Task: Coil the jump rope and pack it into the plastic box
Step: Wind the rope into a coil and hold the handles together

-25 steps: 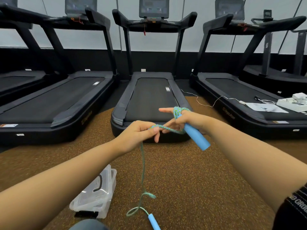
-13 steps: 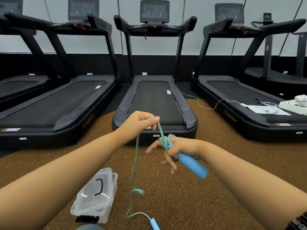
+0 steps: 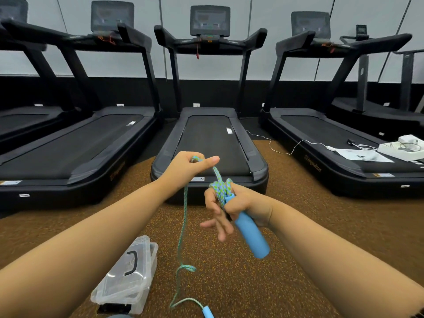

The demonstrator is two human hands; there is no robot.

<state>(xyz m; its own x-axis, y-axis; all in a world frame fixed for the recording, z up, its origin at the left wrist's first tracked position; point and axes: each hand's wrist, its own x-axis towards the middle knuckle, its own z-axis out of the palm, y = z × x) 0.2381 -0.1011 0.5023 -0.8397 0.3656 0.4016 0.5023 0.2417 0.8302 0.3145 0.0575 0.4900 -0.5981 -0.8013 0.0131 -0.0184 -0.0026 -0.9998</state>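
Now that the left hand (image 3: pixel 188 168) has lifted the pinched jump rope (image 3: pixel 183 216) above the right hand (image 3: pixel 238 203), another wrap begins. The right grips 1 handle (image 3: pixel 251 235) and the coils; the plastic box (image 3: pixel 128 278) waits.

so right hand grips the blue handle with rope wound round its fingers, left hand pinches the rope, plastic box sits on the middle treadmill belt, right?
One thing is wrong: the head view shows the plastic box on the brown floor, lower left of frame. The rest holds: right hand grips the blue handle, rope wound round its fingers, left hand pinches the rope.
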